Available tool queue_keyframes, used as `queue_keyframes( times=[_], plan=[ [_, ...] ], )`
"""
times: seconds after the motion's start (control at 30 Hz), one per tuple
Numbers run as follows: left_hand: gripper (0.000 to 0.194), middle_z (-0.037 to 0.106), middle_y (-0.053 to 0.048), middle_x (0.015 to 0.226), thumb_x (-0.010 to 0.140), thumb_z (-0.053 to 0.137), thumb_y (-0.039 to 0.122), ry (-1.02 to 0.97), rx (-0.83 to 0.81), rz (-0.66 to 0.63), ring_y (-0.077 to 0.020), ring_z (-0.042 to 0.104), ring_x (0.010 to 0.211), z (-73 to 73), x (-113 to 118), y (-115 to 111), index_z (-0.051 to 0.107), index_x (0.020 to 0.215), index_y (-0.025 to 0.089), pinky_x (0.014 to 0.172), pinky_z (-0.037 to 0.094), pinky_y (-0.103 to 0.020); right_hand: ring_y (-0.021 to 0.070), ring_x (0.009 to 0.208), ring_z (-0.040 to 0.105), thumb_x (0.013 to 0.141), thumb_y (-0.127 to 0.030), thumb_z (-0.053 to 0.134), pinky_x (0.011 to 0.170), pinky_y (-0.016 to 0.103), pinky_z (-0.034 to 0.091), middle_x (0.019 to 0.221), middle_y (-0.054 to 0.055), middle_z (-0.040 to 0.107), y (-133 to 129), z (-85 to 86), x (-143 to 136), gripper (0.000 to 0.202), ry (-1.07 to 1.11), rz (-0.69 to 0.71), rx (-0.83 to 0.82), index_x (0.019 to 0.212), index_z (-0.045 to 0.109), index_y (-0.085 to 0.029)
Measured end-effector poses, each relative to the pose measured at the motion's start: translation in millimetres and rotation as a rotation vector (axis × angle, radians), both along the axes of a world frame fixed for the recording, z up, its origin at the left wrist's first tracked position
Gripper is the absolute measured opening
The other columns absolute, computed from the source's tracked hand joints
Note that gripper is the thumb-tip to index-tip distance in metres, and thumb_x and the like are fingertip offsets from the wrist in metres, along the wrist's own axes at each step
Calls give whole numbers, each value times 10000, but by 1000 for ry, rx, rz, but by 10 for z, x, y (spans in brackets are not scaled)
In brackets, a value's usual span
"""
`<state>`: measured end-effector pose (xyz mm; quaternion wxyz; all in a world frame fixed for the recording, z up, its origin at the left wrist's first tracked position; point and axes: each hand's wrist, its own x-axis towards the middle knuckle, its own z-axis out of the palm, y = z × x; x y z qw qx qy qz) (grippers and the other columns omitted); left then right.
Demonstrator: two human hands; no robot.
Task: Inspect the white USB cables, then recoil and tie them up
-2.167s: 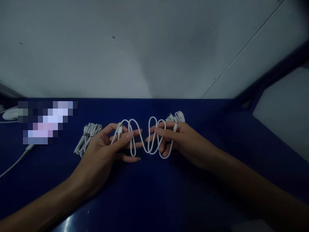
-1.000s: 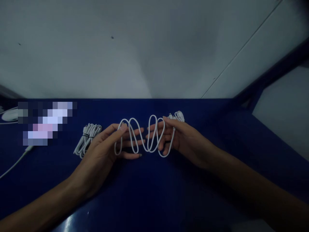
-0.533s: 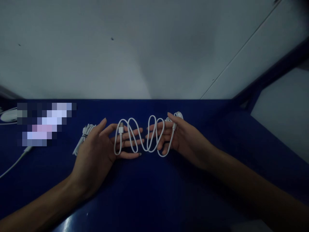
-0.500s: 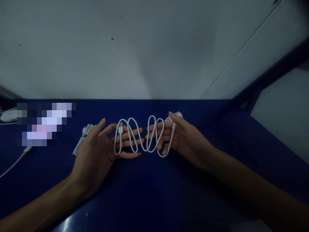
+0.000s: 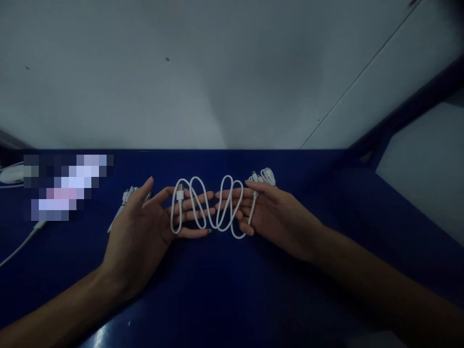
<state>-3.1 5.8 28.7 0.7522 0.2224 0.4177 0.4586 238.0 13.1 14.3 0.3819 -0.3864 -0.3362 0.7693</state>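
Through my head feed, a blue tabletop (image 5: 217, 290) stretches beneath my left hand (image 5: 139, 237), splayed and gripping nothing, and my half-curled right hand (image 5: 282, 212). A white USB cable (image 5: 217, 227) lies in zigzag loops across both sets of fingers. I judge it light, bendy and rather slippery, best pinched through the gathered loops, sparing its ends. Tied cable bundles sit beyond the left hand (image 5: 126, 196) and the right (image 5: 267, 175). The USB-A plug (image 5: 180, 195) rests against the left fingers; the right thumb crowds the small connector (image 5: 255, 194), so I can't tell whether it's clamped.
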Motion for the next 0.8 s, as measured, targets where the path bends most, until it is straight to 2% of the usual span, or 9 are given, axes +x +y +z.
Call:
queue_keyframes(
  times=[0.13, 0.23, 0.3, 0.37, 0.6, 0.8],
  plan=[
    [437, 786, -229, 1362, 1074, 580, 511, -9, -4, 2, -429, 753, 1276, -15, -16, 4, 657, 1353, 184, 1002, 656, -581, 234, 934, 626, 1109, -486, 550, 718, 326, 515, 1200, 124, 752, -16, -11, 10, 387, -44, 7, 53, 1091, 814, -203],
    [403, 781, -227, 1374, 1068, 590, 509, -12, 2, -5, -433, 743, 1292, -25, -19, 5, 670, 1302, 191, 997, 661, -579, 261, 1073, 662, 1112, -524, 544, 938, 391, 533, 1220, 105, 766, -15, -32, 35, 408, -101, -11, 81, 1125, 817, -221],
    [375, 776, -232, 1381, 1071, 582, 508, -9, 7, -8, -438, 738, 1299, -24, -19, 2, 677, 1246, 190, 979, 670, -575, 283, 1190, 664, 1112, -542, 541, 1082, 433, 495, 1271, 95, 771, -11, -39, 45, 418, -133, -26, 101, 1123, 824, -234],
    [379, 768, -243, 1390, 1068, 575, 526, 0, 8, -10, -451, 735, 1299, -18, -15, 0, 676, 1203, 187, 950, 680, -580, 302, 1268, 661, 1110, -549, 538, 1156, 466, 465, 1302, 94, 775, -5, -40, 46, 426, -139, -29, 112, 1120, 830, -239],
    [477, 753, -262, 1406, 1090, 539, 519, 1, 15, 10, -440, 732, 1306, 2, 6, 12, 620, 1387, 156, 1019, 643, -607, 306, 1296, 703, 1119, -491, 541, 1216, 468, 481, 1309, 137, 784, 10, -36, 38, 410, -7, -28, 77, 1100, 822, -193],
    [558, 751, -285, 1394, 1128, 465, 500, 14, 50, 10, -441, 732, 1305, -13, -9, 13, 515, 1527, 113, 1062, 598, -653, 328, 1258, 735, 1135, -417, 450, 1215, 510, 500, 1317, 192, 780, 24, -34, 13, 463, 24, -87, -4, 1148, 804, -119]
  ],
)
